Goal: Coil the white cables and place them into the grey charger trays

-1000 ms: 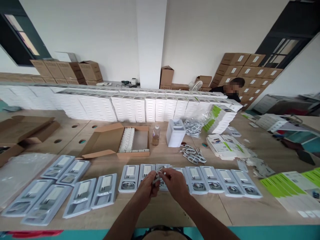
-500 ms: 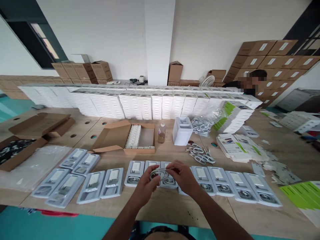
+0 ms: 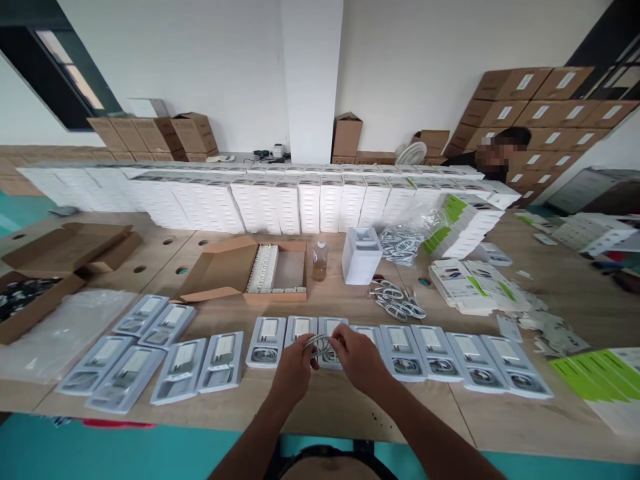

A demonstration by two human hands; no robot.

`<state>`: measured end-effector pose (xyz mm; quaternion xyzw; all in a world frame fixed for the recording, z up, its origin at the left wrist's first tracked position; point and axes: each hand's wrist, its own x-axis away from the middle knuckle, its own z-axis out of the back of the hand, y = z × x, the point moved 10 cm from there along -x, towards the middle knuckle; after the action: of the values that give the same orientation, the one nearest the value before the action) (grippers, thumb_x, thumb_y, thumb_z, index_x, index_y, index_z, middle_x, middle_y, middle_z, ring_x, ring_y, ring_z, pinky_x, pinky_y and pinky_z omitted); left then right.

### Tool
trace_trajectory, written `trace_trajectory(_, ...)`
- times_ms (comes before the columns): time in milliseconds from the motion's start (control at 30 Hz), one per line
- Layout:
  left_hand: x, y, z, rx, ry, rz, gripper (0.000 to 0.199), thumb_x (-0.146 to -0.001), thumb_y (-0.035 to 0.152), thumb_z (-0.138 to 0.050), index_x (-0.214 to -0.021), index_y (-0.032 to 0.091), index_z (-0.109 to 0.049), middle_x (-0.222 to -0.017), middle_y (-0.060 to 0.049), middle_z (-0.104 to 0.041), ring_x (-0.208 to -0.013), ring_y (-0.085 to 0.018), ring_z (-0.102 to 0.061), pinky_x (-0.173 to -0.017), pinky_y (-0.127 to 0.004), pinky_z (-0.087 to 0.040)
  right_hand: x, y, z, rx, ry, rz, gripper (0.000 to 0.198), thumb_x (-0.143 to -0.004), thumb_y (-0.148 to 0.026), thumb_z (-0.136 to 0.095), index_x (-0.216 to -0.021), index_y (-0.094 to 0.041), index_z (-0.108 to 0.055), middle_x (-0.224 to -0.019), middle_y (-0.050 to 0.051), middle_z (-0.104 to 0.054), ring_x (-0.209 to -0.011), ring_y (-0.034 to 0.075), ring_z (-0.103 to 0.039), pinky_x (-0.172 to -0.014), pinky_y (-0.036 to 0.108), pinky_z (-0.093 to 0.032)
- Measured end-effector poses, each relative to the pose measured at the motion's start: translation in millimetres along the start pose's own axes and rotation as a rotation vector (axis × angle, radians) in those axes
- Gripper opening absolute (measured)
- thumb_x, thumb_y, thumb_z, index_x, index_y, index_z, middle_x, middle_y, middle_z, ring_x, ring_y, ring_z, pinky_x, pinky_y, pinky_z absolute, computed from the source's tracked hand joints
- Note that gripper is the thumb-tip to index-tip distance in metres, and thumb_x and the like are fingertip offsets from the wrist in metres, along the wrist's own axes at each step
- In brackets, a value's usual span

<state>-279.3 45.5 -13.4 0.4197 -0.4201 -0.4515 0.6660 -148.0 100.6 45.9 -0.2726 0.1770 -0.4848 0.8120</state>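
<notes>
My left hand (image 3: 295,371) and my right hand (image 3: 360,360) both pinch a coiled white cable (image 3: 318,344) just above the front of the wooden table (image 3: 340,403). Under the hands lies a row of grey plastic trays (image 3: 440,357), each holding a white charger and a cable coil. The cable hovers over the tray (image 3: 301,331) between my two hands. A small heap of loose coiled cables (image 3: 397,303) rests behind the row, to the right of my hands.
An open cardboard box (image 3: 250,273) with white chargers, a small bottle (image 3: 320,260) and a white box (image 3: 361,256) stand mid-table. A long wall of stacked white boxes (image 3: 280,203) runs behind. Printed green-and-white sleeves (image 3: 595,373) lie right. A person (image 3: 493,155) sits far right.
Both hands have come down and closer to the trays with the coiled cable. The view has shifted slightly; the rest stays put.
</notes>
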Motion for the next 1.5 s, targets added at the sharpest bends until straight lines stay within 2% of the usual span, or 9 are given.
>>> trace_trajectory(333, -5, -16, -16, 0.434, 0.013, 0.049, 0.036, -0.084, 0.044, -0.055, -0.103, 0.014, -0.063, -0.068, 0.000, -0.059, -0.055, -0.012, -0.051, -0.049, -0.023, -0.040, 2, 33, -72, -1.005, -0.062, -0.317, 0.028, -0.084, -0.048, -0.054, -0.082, -0.021, -0.049, -0.062, -0.001, -0.064, -0.051, 0.016, -0.060, -0.048, 0.025, -0.039)
trace_trajectory(567, -6, -24, -12, 0.347, -0.067, 0.059, 0.036, -0.087, 0.039, -0.051, -0.108, 0.013, -0.064, -0.060, 0.000, -0.059, -0.055, -0.014, -0.054, -0.049, -0.024, -0.038, 5, 44, -40, -0.515, 0.142, -0.181, 0.018, -0.074, -0.030, -0.066, -0.085, -0.018, -0.058, -0.077, 0.001, -0.061, -0.061, 0.014, -0.052, -0.060, 0.027, -0.042)
trace_trajectory(767, 4, -23, -15, 0.239, -0.192, 0.032, 0.034, -0.087, 0.034, -0.050, -0.111, 0.015, -0.066, -0.086, -0.006, -0.067, -0.064, -0.014, -0.062, -0.050, -0.023, -0.042, 5, 45, -68, -0.803, -0.204, -0.130, 0.017, -0.078, -0.033, -0.064, -0.085, -0.018, -0.059, -0.076, 0.000, -0.061, -0.064, 0.013, -0.054, -0.059, 0.026, -0.045)
trace_trajectory(867, 12, -35, -20, 0.325, -0.223, 0.124, 0.036, -0.085, 0.033, -0.051, -0.111, 0.013, -0.066, -0.079, -0.005, -0.066, -0.061, -0.014, -0.063, -0.050, -0.023, -0.044, 11, 50, -87, -0.932, -0.333, -0.214, 0.025, -0.075, -0.039, -0.069, -0.085, -0.018, -0.060, -0.070, -0.002, -0.059, -0.059, 0.012, -0.051, -0.055, 0.025, -0.042)
trace_trajectory(1133, 58, -79, -14, 0.409, -0.182, 0.318, 0.031, -0.081, 0.026, -0.054, -0.106, 0.014, -0.069, -0.075, -0.004, -0.067, -0.058, -0.012, -0.062, -0.050, -0.021, -0.045, 41, 48, -147, -0.859, -0.764, -0.248, 0.029, -0.078, -0.045, -0.068, -0.082, -0.017, -0.065, -0.063, -0.002, -0.059, -0.059, 0.012, -0.049, -0.055, 0.025, -0.036)
trace_trajectory(1233, 82, -105, 22, 0.449, -0.037, 0.331, 0.041, -0.079, 0.030, -0.062, -0.118, 0.016, -0.062, -0.098, -0.009, -0.068, -0.073, -0.017, -0.067, -0.056, -0.026, -0.051, 38, 24, -168, -0.833, -0.868, -0.153, 0.023, -0.078, -0.039, -0.068, -0.080, -0.016, -0.065, -0.069, 0.000, -0.063, -0.066, 0.014, -0.054, -0.063, 0.026, -0.040)
trace_trajectory(1300, 95, -128, 72, 0.394, 0.132, 0.284, 0.050, -0.079, 0.030, -0.064, -0.128, 0.021, -0.053, -0.119, -0.011, -0.061, -0.088, -0.019, -0.067, -0.064, -0.029, -0.054, 25, 6, -188, -0.771, -0.857, -0.129, 0.022, -0.078, -0.038, -0.067, -0.080, -0.016, -0.065, -0.069, 0.000, -0.065, -0.067, 0.015, -0.057, -0.064, 0.027, -0.041)
trace_trajectory(1400, 110, -154, 170, 0.000, 0.417, 0.148, 0.041, -0.085, 0.025, -0.055, -0.127, 0.023, -0.051, -0.124, -0.010, -0.057, -0.098, -0.018, -0.063, -0.072, -0.030, -0.055, -12, -28, -225, -0.655, -0.705, -0.099, 0.024, -0.080, -0.039, -0.063, -0.085, -0.016, -0.066, -0.070, 0.003, -0.067, -0.068, 0.018, -0.061, -0.065, 0.029, -0.044)
trace_trajectory(1500, 112, -174, 243, -0.234, 0.544, 0.064, 0.038, -0.088, 0.021, -0.049, -0.125, 0.024, -0.052, -0.123, -0.009, -0.056, -0.101, -0.019, -0.060, -0.075, -0.032, -0.055, -51, -76, -260, -0.464, -0.421, 0.095, 0.021, -0.081, -0.036, -0.060, -0.087, -0.017, -0.067, -0.081, 0.006, -0.070, -0.074, 0.020, -0.064, -0.070, 0.031, -0.048)
